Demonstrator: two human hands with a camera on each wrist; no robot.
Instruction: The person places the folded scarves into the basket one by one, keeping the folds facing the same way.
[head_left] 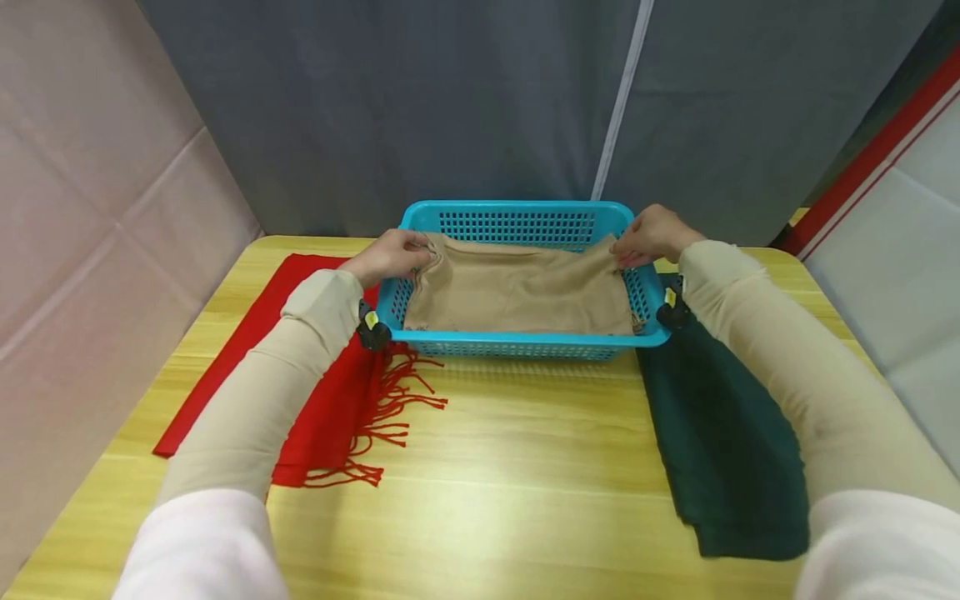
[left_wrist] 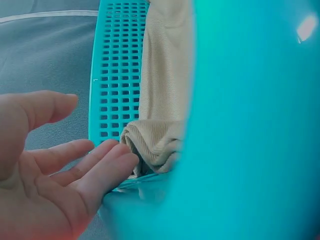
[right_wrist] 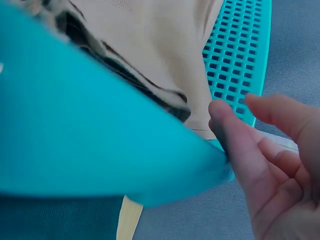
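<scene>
A beige folded scarf [head_left: 517, 287] lies in a blue plastic basket [head_left: 525, 338], spread from one end to the other, with small fringe at its front right corner. My left hand [head_left: 393, 254] is over the basket's left end. In the left wrist view its fingertips [left_wrist: 122, 155] meet a bunched fold of the scarf at the rim, and the thumb stands apart. At the right end is my right hand [head_left: 652, 235]. Its fingertips [right_wrist: 220, 109] touch the scarf's edge by the rim in the right wrist view, thumb separated from them. The basket wall hides part of the scarf in both wrist views.
A red scarf [head_left: 322, 442] with long fringe lies left of the basket, partly under my left arm. On the right a dark green folded cloth [head_left: 731, 467] lies beneath my right forearm. Behind the wooden table [head_left: 510, 483] hangs a grey curtain [head_left: 390, 108].
</scene>
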